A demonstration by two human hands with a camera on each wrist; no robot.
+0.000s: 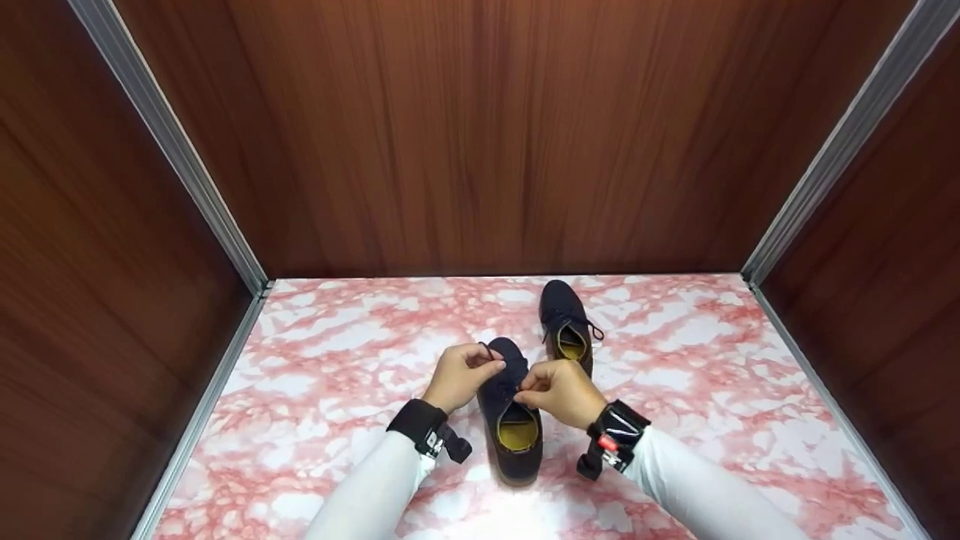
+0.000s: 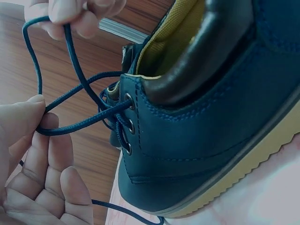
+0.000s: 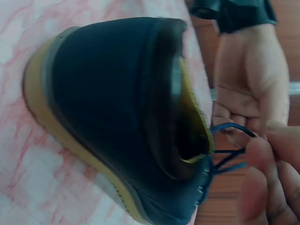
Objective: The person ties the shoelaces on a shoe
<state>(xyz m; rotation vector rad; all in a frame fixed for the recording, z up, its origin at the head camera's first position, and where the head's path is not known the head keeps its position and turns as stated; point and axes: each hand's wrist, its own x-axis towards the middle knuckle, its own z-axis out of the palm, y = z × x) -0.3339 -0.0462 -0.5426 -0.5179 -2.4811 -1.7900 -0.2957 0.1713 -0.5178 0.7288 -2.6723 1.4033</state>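
A dark navy lace-up shoe (image 1: 517,466) with a yellow lining stands on the surface, toe pointing away from me. My left hand (image 1: 463,375) is over its left side and pinches the dark blue shoelace (image 2: 94,118) between thumb and forefinger. From the right, my right hand (image 1: 564,391) pinches another part of the lace with its fingertips. In the left wrist view the lace forms loops between the two hands, above the metal eyelets (image 2: 131,125). A loose lace end trails down beside the shoe's toe in that view.
A matching second shoe (image 1: 561,301) sits farther back, slightly right, its lace tied in a bow. The surface (image 1: 322,435) has a red and white marbled pattern. Brown wood-look panels (image 1: 465,150) rise at the back and both sides, joined by grey metal posts (image 1: 180,157).
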